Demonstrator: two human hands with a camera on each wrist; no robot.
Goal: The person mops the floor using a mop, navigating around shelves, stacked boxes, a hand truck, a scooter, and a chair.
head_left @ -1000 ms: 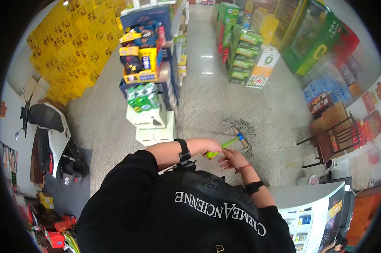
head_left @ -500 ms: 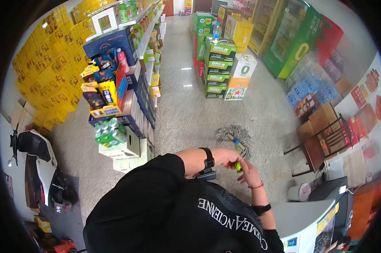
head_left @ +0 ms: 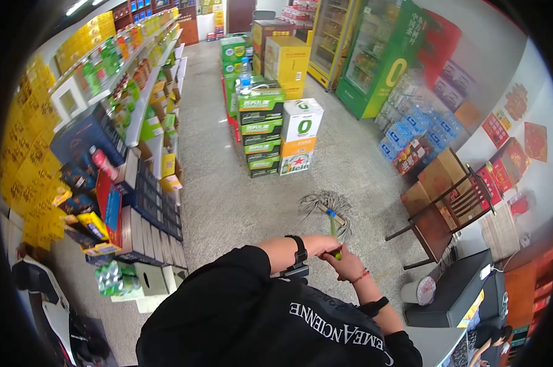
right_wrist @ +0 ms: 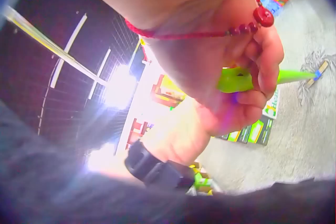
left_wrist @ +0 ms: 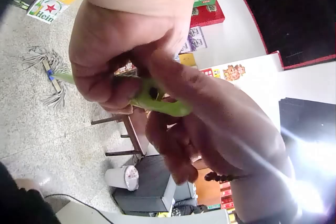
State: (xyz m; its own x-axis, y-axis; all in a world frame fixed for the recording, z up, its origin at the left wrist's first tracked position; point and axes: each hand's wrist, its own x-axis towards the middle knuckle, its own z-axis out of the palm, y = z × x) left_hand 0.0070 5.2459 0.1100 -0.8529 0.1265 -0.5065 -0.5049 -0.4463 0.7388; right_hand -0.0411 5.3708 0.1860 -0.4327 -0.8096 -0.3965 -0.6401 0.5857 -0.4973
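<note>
Mop handle [head_left: 333, 227], bright green, slants toward us from the grey-stranded mop head [head_left: 326, 208] spread on the speckled floor [head_left: 215, 208]. We see the person's left hand [head_left: 326, 244] with fingers curled snugly round the handle; the right hand [head_left: 350, 265], wearing a red bracelet [head_left: 360, 276], closes thumb and fingers about its top end. We notice a wooden chair [head_left: 432, 235] near the mop head.
</note>
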